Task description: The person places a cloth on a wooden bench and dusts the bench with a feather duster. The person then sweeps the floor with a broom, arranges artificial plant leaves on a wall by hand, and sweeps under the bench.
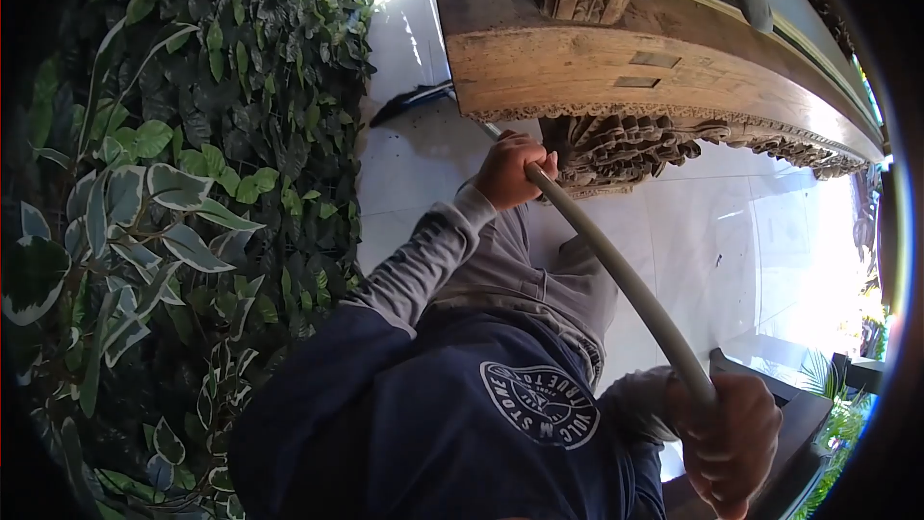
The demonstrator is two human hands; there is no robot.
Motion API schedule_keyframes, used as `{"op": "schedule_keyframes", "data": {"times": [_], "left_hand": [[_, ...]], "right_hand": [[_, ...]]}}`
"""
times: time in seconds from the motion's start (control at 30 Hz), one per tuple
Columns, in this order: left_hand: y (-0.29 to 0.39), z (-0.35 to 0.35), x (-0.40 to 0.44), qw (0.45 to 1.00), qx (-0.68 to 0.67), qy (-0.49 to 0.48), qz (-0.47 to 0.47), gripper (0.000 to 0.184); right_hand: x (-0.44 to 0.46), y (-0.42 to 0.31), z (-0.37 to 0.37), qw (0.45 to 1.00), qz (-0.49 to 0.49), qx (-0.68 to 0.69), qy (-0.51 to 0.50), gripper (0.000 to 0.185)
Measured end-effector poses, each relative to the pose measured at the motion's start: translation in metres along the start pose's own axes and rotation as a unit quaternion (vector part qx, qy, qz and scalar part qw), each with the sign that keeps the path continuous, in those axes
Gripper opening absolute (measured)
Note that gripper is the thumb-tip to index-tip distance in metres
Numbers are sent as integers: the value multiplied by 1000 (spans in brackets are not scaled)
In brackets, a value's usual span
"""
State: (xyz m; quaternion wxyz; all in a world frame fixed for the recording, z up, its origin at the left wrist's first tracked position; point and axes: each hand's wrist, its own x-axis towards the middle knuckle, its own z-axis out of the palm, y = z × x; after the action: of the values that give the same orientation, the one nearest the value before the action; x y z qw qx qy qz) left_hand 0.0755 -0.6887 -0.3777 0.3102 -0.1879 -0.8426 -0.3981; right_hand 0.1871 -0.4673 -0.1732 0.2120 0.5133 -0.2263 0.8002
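Note:
A long pale pole (626, 274) crosses in front of my body, slanting from lower right to upper left. Fingers of my left hand (515, 170) are wrapped round its middle part, just below the carved wooden furniture (597, 63). My right hand (729, 443) is closed round the near end of the pole, at the lower right. Beyond my left hand the pole passes behind the furniture's edge. A dark broom head (409, 104) with a blue part rests on the tiled floor (414, 169) near small dark bits.
A wall of green leaves (279, 116) runs along the left side, with white-edged leaves (183, 188) sticking out nearer. The furniture's carved underside (626, 149) overhangs the floor. A dark piece of furniture (770, 385) and plants stand at the lower right, by bright light.

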Motion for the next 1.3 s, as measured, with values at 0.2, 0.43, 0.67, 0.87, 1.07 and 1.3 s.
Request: {"op": "schedule_keyframes", "data": {"times": [0.2,0.43,0.67,0.87,1.07,1.3], "left_hand": [[-12,-26,11,997,46,-32,-53,28],[-88,-15,-18,992,97,80,-23,35],[-39,-4,-22,996,67,-41,-43,33],[-7,-6,-10,999,30,7,-41,32],[-65,-42,0,985,139,100,-21,11],[-233,-11,-27,989,-64,51,-122,8]], "right_hand": [[-40,2,7,995,-18,-65,73,37],[-101,39,-19,976,149,-134,-87,26],[-55,-5,-12,984,127,-123,-17,40],[-36,-34,-13,991,70,-104,52,40],[-92,1,-21,960,215,-180,-7,33],[-140,58,-41,839,416,-316,-151,16]]}}
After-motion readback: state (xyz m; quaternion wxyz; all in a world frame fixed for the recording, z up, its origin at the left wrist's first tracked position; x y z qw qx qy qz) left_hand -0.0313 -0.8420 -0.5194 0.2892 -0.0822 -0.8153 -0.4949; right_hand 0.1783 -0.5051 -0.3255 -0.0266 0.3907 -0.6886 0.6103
